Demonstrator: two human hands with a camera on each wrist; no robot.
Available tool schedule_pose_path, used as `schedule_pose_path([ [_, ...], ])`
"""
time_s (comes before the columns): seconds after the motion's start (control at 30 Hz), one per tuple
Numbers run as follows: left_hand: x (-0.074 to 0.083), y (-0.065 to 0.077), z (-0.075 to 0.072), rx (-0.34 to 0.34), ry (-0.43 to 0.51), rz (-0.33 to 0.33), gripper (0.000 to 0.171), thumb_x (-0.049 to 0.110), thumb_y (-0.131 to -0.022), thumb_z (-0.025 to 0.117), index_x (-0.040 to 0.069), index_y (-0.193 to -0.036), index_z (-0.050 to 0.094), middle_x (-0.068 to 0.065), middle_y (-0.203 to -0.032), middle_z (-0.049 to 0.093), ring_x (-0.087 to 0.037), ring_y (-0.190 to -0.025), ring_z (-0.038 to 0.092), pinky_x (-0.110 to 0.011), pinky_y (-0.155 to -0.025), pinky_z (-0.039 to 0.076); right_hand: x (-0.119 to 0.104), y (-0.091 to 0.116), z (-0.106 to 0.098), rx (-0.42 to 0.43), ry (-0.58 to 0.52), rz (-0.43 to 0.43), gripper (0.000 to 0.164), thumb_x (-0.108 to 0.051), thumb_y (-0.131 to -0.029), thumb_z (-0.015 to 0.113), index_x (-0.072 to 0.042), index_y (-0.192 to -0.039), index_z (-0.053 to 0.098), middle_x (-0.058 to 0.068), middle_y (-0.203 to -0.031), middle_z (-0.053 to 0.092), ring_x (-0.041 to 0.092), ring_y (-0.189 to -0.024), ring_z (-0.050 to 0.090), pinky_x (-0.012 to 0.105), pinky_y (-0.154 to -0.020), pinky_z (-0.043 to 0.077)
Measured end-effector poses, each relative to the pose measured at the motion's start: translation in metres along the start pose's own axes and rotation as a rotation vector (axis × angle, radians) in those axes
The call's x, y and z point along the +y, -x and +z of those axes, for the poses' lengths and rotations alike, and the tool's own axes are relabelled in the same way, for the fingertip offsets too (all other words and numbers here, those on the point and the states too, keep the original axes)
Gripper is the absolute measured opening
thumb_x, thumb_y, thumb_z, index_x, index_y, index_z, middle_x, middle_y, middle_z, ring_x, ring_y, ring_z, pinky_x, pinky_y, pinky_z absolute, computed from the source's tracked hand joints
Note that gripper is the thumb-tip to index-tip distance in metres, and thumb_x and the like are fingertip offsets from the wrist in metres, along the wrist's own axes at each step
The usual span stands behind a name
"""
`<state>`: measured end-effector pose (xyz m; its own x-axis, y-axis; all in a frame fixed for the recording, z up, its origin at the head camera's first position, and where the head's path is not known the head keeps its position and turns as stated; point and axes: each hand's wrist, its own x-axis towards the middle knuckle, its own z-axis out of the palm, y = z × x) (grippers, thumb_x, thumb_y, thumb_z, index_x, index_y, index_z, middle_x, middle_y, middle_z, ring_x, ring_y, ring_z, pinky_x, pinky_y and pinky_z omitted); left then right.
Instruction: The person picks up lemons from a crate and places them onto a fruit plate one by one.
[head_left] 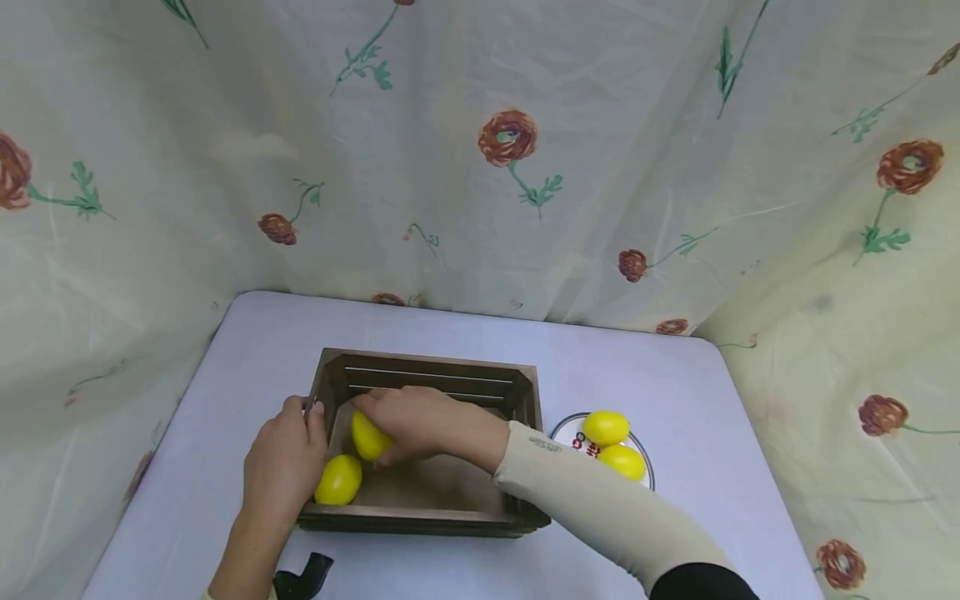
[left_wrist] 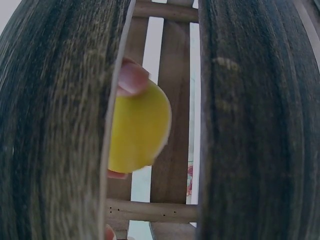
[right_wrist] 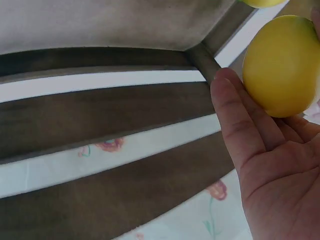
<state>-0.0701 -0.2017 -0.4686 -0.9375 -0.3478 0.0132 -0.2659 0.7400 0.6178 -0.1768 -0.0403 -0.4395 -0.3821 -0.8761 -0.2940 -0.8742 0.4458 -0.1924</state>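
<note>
A brown slatted wooden crate stands on the table. My left hand grips the top of its left wall, with the thumb on the near side of the rim. Inside the crate, at its left end, my right hand holds a yellow lemon between fingers and thumb. In the right wrist view the held lemon rests against the fingers, near a crate corner. A second lemon lies in the crate's near left corner. Through a gap between slats, the left wrist view shows a lemon with fingertips on it.
Right of the crate, a white plate with a dark rim bears two more lemons, partly behind the right sleeve. A black curved piece is beside the left wrist. Flowered curtains hang around the white-covered table.
</note>
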Motion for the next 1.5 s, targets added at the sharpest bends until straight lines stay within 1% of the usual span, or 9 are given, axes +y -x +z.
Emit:
schedule_pose_path([
  [0.2,-0.001,0.000,0.001,0.000,0.003,-0.001,0.045,0.023,-0.111,0.046,-0.018,-0.124,0.059,-0.032,-0.096,0.070,-0.045,-0.082,0.069,-0.058,-0.063,0.057,-0.004,0.015,-0.008,0.021,0.031,-0.040,0.082,-0.042,-0.085,0.088,-0.006,-0.148,0.051,0.004,-0.126,0.066,0.010,-0.093,0.063,0.024,-0.085,0.055],
  [0.33,-0.002,0.000,0.002,0.002,0.002,-0.003,0.045,0.023,-0.111,0.046,-0.018,-0.124,0.059,-0.034,-0.100,0.070,-0.050,-0.087,0.070,-0.062,-0.067,0.057,-0.007,0.026,-0.012,0.020,0.035,-0.049,0.082,-0.040,-0.085,0.088,-0.007,-0.150,0.049,0.004,-0.131,0.066,0.010,-0.095,0.064,0.023,-0.085,0.055],
  [0.47,-0.003,0.000,0.002,-0.003,-0.002,-0.011,0.045,0.023,-0.111,0.046,-0.018,-0.125,0.059,-0.035,-0.103,0.070,-0.051,-0.090,0.069,-0.063,-0.069,0.057,-0.007,0.038,-0.015,0.023,0.041,-0.034,0.083,-0.041,-0.085,0.087,-0.009,-0.151,0.049,0.004,-0.137,0.064,0.011,-0.098,0.065,0.025,-0.085,0.056],
  [0.73,-0.003,0.001,0.000,-0.027,-0.003,-0.014,0.045,0.023,-0.112,0.046,-0.018,-0.127,0.057,-0.035,-0.104,0.069,-0.051,-0.089,0.069,-0.063,-0.069,0.056,0.000,0.067,-0.012,0.075,0.035,0.021,0.074,-0.046,-0.082,0.088,-0.013,-0.140,0.055,-0.002,-0.122,0.064,0.009,-0.086,0.061,0.028,-0.075,0.055],
  [0.93,-0.003,0.000,0.001,-0.046,-0.004,-0.040,0.047,0.025,-0.112,0.045,-0.017,-0.130,0.056,-0.038,-0.111,0.067,-0.053,-0.094,0.068,-0.065,-0.074,0.056,0.004,0.083,-0.011,0.095,0.024,0.047,0.076,-0.047,-0.083,0.086,-0.012,-0.142,0.053,-0.001,-0.123,0.063,0.012,-0.084,0.062,0.030,-0.074,0.056],
  [1.07,-0.002,-0.001,0.001,-0.050,0.003,-0.045,0.048,0.025,-0.112,0.045,-0.017,-0.131,0.055,-0.038,-0.112,0.067,-0.053,-0.096,0.068,-0.065,-0.075,0.055,0.006,0.093,-0.011,0.084,-0.017,0.078,0.075,-0.048,-0.085,0.084,-0.010,-0.143,0.054,0.001,-0.123,0.065,0.012,-0.082,0.061,0.029,-0.073,0.056],
  [1.17,-0.002,0.000,0.000,-0.046,0.002,-0.043,0.047,0.025,-0.112,0.044,-0.017,-0.131,0.056,-0.037,-0.112,0.067,-0.053,-0.096,0.068,-0.065,-0.076,0.055,0.009,0.101,-0.012,0.094,-0.057,0.095,0.075,-0.050,-0.085,0.083,-0.009,-0.142,0.056,0.002,-0.120,0.066,0.012,-0.082,0.060,0.029,-0.073,0.054],
  [1.37,-0.001,0.001,0.000,-0.030,0.007,-0.036,0.047,0.024,-0.112,0.045,-0.017,-0.130,0.056,-0.037,-0.109,0.068,-0.052,-0.093,0.068,-0.064,-0.073,0.056,0.017,0.119,-0.016,0.191,-0.149,0.104,0.071,-0.052,-0.081,0.084,-0.010,-0.134,0.061,-0.006,-0.103,0.065,0.009,-0.077,0.057,0.025,-0.066,0.051],
  [1.5,-0.001,0.000,0.001,-0.033,0.013,-0.031,0.047,0.024,-0.112,0.044,-0.018,-0.130,0.056,-0.037,-0.109,0.068,-0.052,-0.093,0.068,-0.064,-0.072,0.056,0.020,0.132,-0.017,0.252,-0.192,0.111,0.071,-0.051,-0.080,0.084,-0.010,-0.134,0.062,-0.008,-0.101,0.065,0.008,-0.077,0.058,0.024,-0.064,0.051],
])
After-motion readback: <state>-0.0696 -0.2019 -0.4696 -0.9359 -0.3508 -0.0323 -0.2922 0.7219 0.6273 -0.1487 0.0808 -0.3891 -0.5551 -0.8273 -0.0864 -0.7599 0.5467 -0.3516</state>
